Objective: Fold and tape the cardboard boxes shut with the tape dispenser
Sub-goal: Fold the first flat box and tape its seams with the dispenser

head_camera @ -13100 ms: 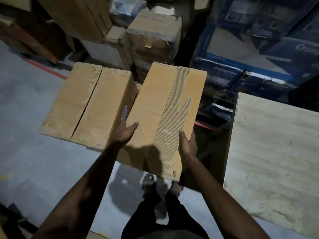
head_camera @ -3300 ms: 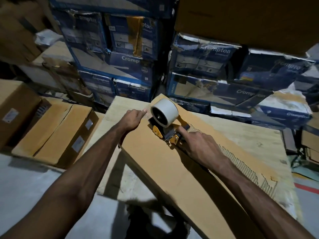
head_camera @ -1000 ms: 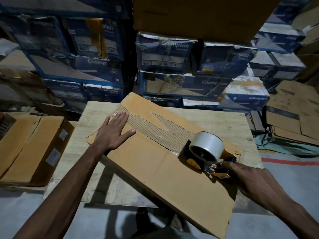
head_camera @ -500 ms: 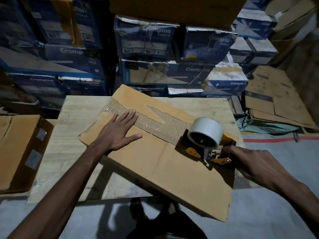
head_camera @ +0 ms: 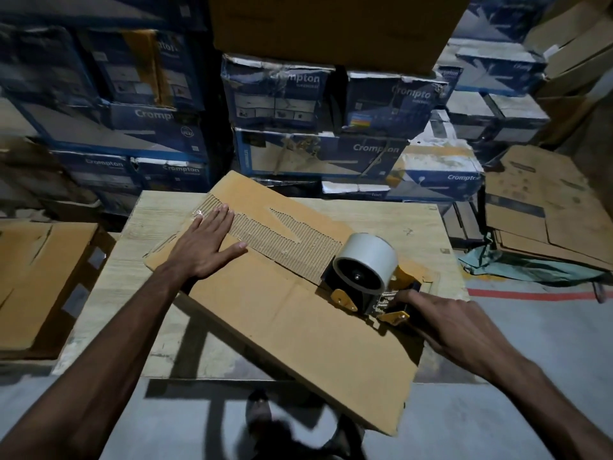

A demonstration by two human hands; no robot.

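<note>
flattened cardboard box (head_camera: pixel 282 310) lying slantwise on wooden table (head_camera: pixel 414 220), near corner hanging off table edge toward 5 o'clock. left hand (head_camera: pixel 205 247) flat on 10 o'clock end of cardboard box, fingers straight, thumb out, pressing beside torn ribbed strip (head_camera: pixel 282 240). tape dispenser (head_camera: pixel 365 277) sits at 3 o'clock end of strip, roll facing camera. right hand (head_camera: pixel 454 330) wrapped round its handle. blue boxes (head_camera: pixel 315 151) stacked at 12, flat cardboard pile (head_camera: pixel 547 207) on floor at 2.

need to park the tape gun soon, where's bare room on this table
Bare wood shows on the table left of the flattened box, and at the far right corner behind the tape dispenser. Crowded middle: box, left hand, right hand.
</note>
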